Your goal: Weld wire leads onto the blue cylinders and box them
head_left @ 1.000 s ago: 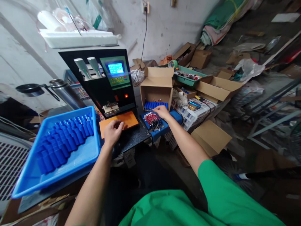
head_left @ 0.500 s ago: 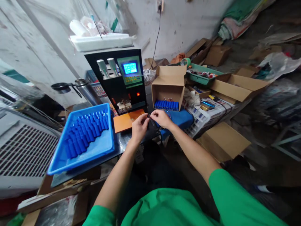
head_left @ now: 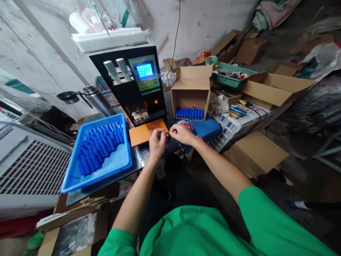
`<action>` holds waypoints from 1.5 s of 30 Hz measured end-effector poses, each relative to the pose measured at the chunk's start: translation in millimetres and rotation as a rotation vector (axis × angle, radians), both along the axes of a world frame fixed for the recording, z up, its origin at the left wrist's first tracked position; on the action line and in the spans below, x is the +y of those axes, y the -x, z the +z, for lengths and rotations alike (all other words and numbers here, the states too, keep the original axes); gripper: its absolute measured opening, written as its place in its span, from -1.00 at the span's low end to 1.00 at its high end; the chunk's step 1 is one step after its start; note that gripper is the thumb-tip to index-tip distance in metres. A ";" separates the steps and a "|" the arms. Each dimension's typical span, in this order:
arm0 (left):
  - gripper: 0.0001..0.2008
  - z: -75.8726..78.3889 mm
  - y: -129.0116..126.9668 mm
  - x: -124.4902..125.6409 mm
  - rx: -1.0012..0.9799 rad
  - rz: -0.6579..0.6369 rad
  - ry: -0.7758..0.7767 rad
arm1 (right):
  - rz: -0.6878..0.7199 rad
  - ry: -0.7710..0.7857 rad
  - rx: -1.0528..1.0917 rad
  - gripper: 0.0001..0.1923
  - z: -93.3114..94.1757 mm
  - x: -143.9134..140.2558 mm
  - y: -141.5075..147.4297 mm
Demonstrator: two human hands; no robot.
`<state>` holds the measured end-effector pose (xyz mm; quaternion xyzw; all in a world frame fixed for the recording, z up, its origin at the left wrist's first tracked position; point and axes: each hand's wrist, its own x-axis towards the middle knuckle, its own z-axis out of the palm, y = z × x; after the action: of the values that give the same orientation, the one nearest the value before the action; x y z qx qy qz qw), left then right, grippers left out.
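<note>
My left hand [head_left: 157,143] is closed in a pinch at the right front of an orange board [head_left: 145,133]. Close beside it, my right hand [head_left: 183,134] also pinches, fingertips almost meeting the left ones. Something tiny and dark lies between the fingertips, too small to name. Behind my right hand a bundle of thin red and white wires [head_left: 189,125] lies on a blue cloth-like surface [head_left: 209,130]. Past the board stands a black spot-welding machine [head_left: 106,67] with a lit display [head_left: 144,70] and copper-coloured pins above the board.
On the left a blue tray [head_left: 127,156] holds rows of blue cylindrical battery cells [head_left: 99,144]. An open cardboard box [head_left: 194,83] contains more blue cells [head_left: 189,113]. A steel flask [head_left: 97,99] stands behind the tray. A green bin [head_left: 234,81] and a white crate [head_left: 226,126] are on the right.
The view has shifted slightly. My hands stay together in a pinch, and the left fingers are now more curled. The wire bundle behind my right hand shows more plainly.
</note>
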<state>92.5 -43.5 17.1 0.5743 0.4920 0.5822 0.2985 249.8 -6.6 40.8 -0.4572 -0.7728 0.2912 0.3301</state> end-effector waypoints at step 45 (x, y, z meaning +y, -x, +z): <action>-0.68 -3.8 27.1 -53.7 -0.343 0.037 0.139 | 0.171 0.587 1.017 -0.65 -24.8 -37.8 61.7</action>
<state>65.4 -97.2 13.3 0.4355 0.4833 0.6417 0.4061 188.1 -44.4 15.9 -0.2687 -0.4388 0.7009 0.4939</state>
